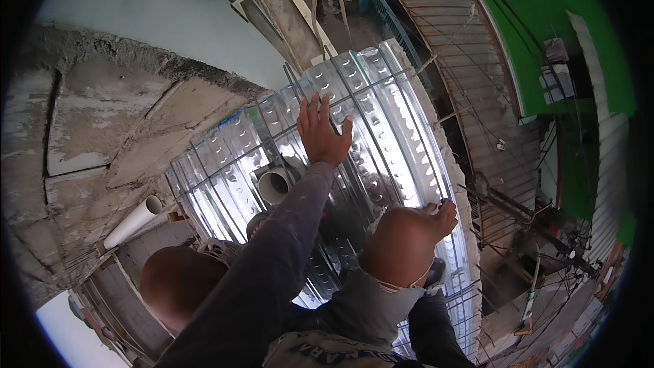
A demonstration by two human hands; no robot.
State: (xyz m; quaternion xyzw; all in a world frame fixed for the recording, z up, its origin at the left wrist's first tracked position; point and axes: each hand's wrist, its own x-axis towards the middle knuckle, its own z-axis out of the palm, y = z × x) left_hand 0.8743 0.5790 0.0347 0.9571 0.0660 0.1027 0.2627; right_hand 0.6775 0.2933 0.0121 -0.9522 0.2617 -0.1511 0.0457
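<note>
Decking: shiny ribbed metal sheet (pixel 381 119), dimpled along its ribs, spread beneath and ahead of the crouching person; overlaid by a grid of thin steel rods (pixel 381 82), some along the ribs, some across.
Left hand: hand (pixel 324 129) palm down over the middle of the grid, arm outstretched, fingers spread and apart, clamped on nothing visible. Palm pressing or just above the metal: cannot tell.
Right hand: hand (pixel 444 219) at the sheet's right side, beyond the right knee (pixel 398 249), fingers bent. Small dark item beside the fingertips; whether pinched or merely near, cannot tell.
Step in hand (judgement): steadying the body and working on the rods at the right side.
Rod handling: probably best to settle each rod flat across the ribs before fixing it, with the left hand pressing the grid near the working point.
Footing: bright metal looks slick; weight is better kept low and spread over the ribs.
Right edge: rough concrete strip (pixel 458 187) with rod ends jutting out lower down; a lean past it would risk balance, so reach with the arm, not the trunk.
Pipe: grey pipe mouth (pixel 272 180) just left of the left forearm; keep sleeve and rods from snagging on it.
</note>
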